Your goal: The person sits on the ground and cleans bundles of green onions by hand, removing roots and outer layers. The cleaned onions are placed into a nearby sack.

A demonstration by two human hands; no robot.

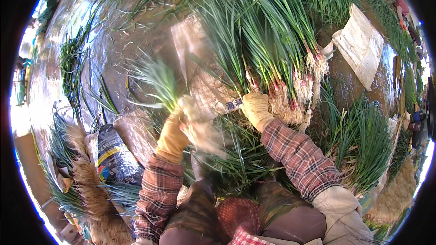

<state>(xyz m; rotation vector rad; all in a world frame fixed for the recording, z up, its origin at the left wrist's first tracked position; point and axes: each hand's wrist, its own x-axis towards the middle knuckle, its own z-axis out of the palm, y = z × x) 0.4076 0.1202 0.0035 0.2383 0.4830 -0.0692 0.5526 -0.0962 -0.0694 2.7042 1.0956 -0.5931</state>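
Note:
My left hand (180,122), in a yellow glove and blurred by motion, is shut on a bunch of green onions (160,83); leaves point up and left, pale roots hang down to the right. My right hand (257,109), gloved too, rests at the lower left edge of a large pile of green onions (269,44). Its fingers touch the base of a stalk there, and whether they grip it is unclear. White roots and reddish bulbs of the pile lie just right of that hand. Beneath both hands is a woven sack (207,92) bearing printed writing.
Loose green leaves (235,156) cover the ground between my legs. More green onions (364,146) lie at right, and root-out bundles (88,170) at left beside a dark printed bag (117,156). A white sack piece (361,47) lies upper right. A person (400,6) is far right.

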